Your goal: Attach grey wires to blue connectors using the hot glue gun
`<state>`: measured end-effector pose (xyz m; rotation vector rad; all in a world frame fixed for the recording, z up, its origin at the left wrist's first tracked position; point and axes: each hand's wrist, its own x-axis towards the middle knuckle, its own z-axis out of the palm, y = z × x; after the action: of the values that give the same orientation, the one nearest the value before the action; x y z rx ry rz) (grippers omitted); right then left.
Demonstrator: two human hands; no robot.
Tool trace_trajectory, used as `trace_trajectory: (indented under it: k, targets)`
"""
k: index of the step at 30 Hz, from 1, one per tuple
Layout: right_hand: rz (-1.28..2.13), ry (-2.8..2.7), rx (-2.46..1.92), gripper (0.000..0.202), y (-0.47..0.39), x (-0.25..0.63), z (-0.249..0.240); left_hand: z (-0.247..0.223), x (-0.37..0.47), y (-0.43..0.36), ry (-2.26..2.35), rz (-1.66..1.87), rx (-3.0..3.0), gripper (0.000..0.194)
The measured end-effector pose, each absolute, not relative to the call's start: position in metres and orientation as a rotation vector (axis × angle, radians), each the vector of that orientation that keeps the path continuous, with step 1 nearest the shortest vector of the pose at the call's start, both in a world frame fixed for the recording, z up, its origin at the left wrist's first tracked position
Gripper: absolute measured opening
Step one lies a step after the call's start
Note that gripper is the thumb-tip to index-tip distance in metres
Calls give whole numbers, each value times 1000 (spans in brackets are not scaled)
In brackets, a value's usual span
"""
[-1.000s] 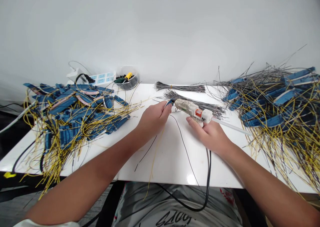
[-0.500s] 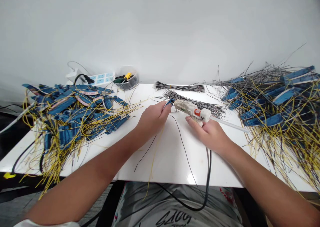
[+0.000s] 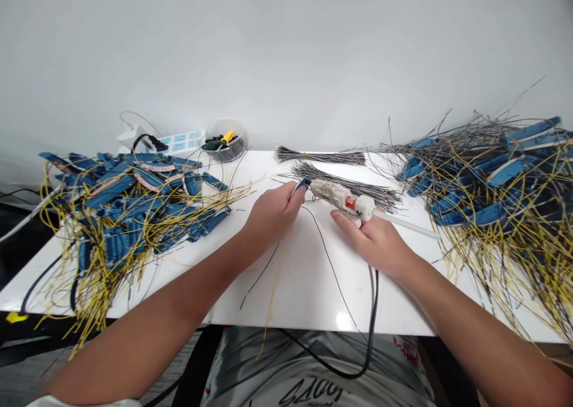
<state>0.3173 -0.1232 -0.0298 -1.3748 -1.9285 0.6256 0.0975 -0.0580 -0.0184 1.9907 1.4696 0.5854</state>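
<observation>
Between the thumb and fingers of my left hand (image 3: 274, 211) is a small blue strip with wires (image 3: 302, 184), mostly hidden by the fingers. Thin black and yellow wires hang from it toward the table's front edge. My right hand (image 3: 380, 240) is wrapped round the handle of a white hot glue gun (image 3: 342, 199) with an orange part. Its nozzle points left and meets or nearly meets the strip's end; contact cannot be told. A clear glue stick (image 3: 407, 223) sticks out of its back, and a dark cord hangs below my right hand.
Blue strips with yellow and black wires (image 3: 120, 210) lie heaped at left, and another heap (image 3: 492, 186) at right. Two bundles of dark wires (image 3: 320, 156) lie behind my hands. At the back stand a power strip (image 3: 181, 141) and a clear tub (image 3: 226, 141) of small parts.
The glue stick's visible part at the back of the gun looks slightly shorter. Both hands stay almost where they were, nozzle still at the blue strip.
</observation>
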Motion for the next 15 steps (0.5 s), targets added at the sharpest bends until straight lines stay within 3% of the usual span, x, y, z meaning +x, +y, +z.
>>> trace_trajectory:
  k: [15]
  targets:
    - [641,-1865,-1386,39,-123,319,-31,-19,94,-54,1415,577,2064,39]
